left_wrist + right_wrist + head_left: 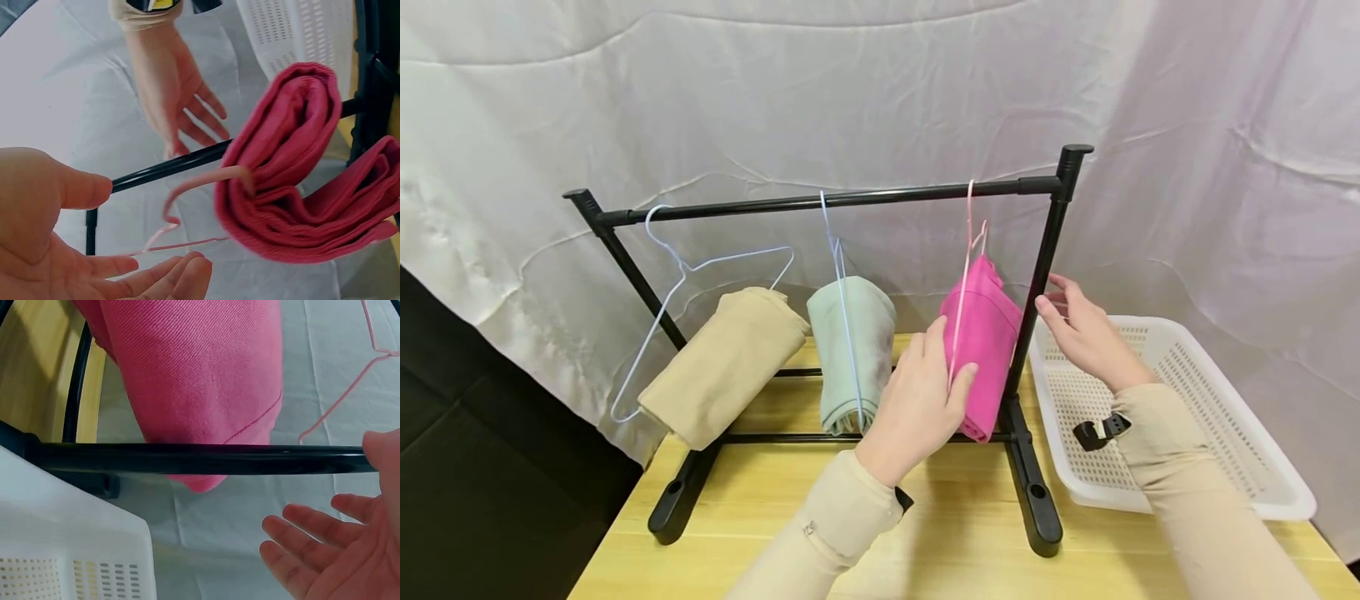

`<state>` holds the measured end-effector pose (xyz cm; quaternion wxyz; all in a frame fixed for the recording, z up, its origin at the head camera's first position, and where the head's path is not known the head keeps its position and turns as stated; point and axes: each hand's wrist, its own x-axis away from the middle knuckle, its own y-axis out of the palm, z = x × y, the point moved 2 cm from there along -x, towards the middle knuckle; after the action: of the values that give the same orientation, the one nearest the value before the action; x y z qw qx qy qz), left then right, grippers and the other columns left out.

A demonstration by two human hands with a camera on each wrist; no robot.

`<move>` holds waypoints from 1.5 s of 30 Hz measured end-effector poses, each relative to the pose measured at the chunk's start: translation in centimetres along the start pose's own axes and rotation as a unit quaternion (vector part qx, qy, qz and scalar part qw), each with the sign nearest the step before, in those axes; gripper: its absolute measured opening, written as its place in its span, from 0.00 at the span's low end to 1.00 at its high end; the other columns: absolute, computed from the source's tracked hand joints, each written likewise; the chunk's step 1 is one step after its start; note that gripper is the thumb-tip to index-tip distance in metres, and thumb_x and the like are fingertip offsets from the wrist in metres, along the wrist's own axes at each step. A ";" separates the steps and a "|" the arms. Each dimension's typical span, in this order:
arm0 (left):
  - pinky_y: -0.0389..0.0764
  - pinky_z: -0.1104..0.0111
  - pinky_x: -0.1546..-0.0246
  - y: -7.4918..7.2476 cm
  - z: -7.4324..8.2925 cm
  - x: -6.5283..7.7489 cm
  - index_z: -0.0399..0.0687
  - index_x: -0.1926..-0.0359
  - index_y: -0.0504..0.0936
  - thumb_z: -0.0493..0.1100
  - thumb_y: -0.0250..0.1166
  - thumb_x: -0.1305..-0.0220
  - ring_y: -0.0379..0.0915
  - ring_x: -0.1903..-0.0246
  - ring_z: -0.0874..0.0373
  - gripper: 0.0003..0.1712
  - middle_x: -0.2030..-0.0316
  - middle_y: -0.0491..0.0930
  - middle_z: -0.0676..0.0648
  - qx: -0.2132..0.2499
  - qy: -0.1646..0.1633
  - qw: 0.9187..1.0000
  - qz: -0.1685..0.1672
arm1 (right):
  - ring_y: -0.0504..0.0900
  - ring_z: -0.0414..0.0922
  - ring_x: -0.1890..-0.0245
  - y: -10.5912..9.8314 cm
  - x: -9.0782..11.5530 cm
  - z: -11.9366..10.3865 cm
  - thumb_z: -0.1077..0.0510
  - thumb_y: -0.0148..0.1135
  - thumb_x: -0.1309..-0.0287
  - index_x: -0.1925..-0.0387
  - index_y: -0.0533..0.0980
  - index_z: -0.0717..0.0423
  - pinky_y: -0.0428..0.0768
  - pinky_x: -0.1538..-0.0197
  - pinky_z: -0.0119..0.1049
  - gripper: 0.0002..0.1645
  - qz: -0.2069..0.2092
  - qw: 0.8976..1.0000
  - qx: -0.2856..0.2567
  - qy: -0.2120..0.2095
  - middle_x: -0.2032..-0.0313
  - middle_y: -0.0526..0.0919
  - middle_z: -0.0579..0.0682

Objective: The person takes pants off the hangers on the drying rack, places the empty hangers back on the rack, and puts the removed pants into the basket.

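A folded pink garment (988,333) of twill-like cloth hangs over a pink wire hanger (969,218) near the right end of a black rack's top bar (910,196). My left hand (917,404) is at the garment's left side, its fingers extended beside the hanger wire. In the left wrist view, thumb and fingers are spread apart, and the palm holds nothing. My right hand (1090,337) is just right of the rack's right post (1047,258), thumb tip right at it. Its fingers (312,534) are relaxed and loosely spread in the right wrist view.
A pale green folded cloth (853,350) hangs mid-bar on a blue hanger (827,221). Farther left, a beige folded cloth (726,367) sits on another blue hanger (662,312). A white perforated basket (1240,408) stands right of the rack on the wooden table (955,517).
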<state>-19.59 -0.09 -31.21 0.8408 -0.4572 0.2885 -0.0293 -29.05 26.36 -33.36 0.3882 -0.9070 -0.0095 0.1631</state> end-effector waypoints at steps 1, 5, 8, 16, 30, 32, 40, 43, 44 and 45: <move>0.85 0.55 0.42 0.2 -0.1 0.0 0.31 0.20 0.59 0.51 0.58 0.18 0.80 0.48 0.47 0.39 0.43 0.79 0.37 0.001 -0.003 1.000 0.002 | 0.71 0.73 0.27 0.1 -0.1 0.0 0.39 0.38 0.14 0.16 0.46 0.65 0.68 0.26 0.69 0.44 0.000 1.000 -0.001 0.002 0.26 0.68 0.75; 0.84 0.54 0.38 0.9 -0.4 -0.3 0.31 0.21 0.59 0.52 0.58 0.18 0.80 0.43 0.45 0.39 0.39 0.78 0.35 0.015 -0.016 1.000 0.005 | 0.72 0.73 0.28 0.3 -0.8 0.1 0.39 0.36 0.14 0.17 0.47 0.67 0.69 0.26 0.69 0.43 0.019 1.000 -0.004 0.004 0.27 0.69 0.76; 0.83 0.54 0.37 1.4 -0.5 -0.5 0.32 0.20 0.59 0.55 0.56 0.17 0.80 0.42 0.45 0.40 0.38 0.77 0.35 0.030 -0.026 0.999 0.004 | 0.71 0.74 0.28 0.3 -1.3 0.0 0.37 0.33 0.14 0.17 0.48 0.68 0.67 0.26 0.70 0.45 0.034 0.999 -0.004 0.006 0.28 0.69 0.76; 0.83 0.53 0.39 2.7 -0.9 -1.1 0.31 0.24 0.64 0.50 0.56 0.17 0.79 0.42 0.44 0.34 0.40 0.79 0.35 0.027 -0.038 0.999 0.023 | 0.76 0.71 0.30 1.5 -1.8 -0.6 0.39 0.38 0.14 0.21 0.59 0.61 0.70 0.29 0.69 0.37 0.078 0.997 -0.029 -0.009 0.32 0.76 0.74; 0.86 0.56 0.46 3.5 -1.5 -1.4 0.35 0.31 0.73 0.43 0.55 0.17 0.84 0.48 0.47 0.22 0.46 0.84 0.38 0.033 -0.040 0.998 0.045 | 0.87 0.65 0.42 3.1 -2.4 -0.5 0.39 0.31 0.13 0.30 0.66 0.62 0.78 0.34 0.60 0.35 0.119 0.989 -0.090 -0.019 0.44 0.86 0.66; 0.87 0.57 0.52 3.4 -1.4 -1.5 0.36 0.34 0.75 0.41 0.54 0.17 0.85 0.54 0.48 0.19 0.52 0.85 0.40 0.038 -0.040 0.997 0.050 | 0.88 0.63 0.45 3.3 -2.5 -0.4 0.38 0.30 0.14 0.32 0.67 0.62 0.80 0.36 0.57 0.36 0.126 0.987 -0.096 -0.021 0.47 0.87 0.66; 0.80 0.63 0.72 3.3 -1.7 -1.8 0.39 0.47 0.78 0.38 0.53 0.19 0.82 0.71 0.52 0.10 0.70 0.83 0.45 0.059 -0.043 0.995 0.071 | 0.87 0.41 0.58 3.8 -2.8 -0.2 0.39 0.30 0.13 0.38 0.68 0.64 0.80 0.49 0.27 0.34 0.142 0.985 -0.098 -0.018 0.55 0.89 0.63; 0.79 0.63 0.73 3.2 -1.8 -1.8 0.42 0.49 0.79 0.41 0.52 0.17 0.81 0.73 0.52 0.10 0.72 0.81 0.47 0.065 -0.051 0.994 0.072 | 0.85 0.39 0.60 4.0 -2.9 -0.2 0.39 0.29 0.14 0.39 0.68 0.64 0.78 0.53 0.24 0.34 0.145 0.985 -0.096 -0.014 0.57 0.88 0.62; 0.79 0.63 0.73 3.2 -1.9 -1.8 0.42 0.50 0.79 0.42 0.52 0.16 0.80 0.73 0.53 0.11 0.73 0.80 0.48 0.066 -0.053 0.994 0.073 | 0.85 0.39 0.61 4.0 -2.9 -0.2 0.38 0.29 0.14 0.39 0.68 0.64 0.78 0.54 0.23 0.35 0.145 0.985 -0.094 -0.013 0.58 0.88 0.62; 0.78 0.63 0.73 3.2 -1.9 -1.9 0.43 0.50 0.79 0.43 0.52 0.16 0.80 0.74 0.53 0.12 0.74 0.79 0.49 0.064 -0.054 0.994 0.074 | 0.85 0.40 0.61 4.0 -2.9 -0.3 0.39 0.29 0.14 0.40 0.68 0.64 0.78 0.54 0.23 0.34 0.145 0.985 -0.094 -0.012 0.58 0.88 0.62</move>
<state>-22.81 0.96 -33.68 0.8827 -0.3803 0.2733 0.0394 -32.12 22.97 -35.21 0.2736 -0.9291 0.1018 0.2272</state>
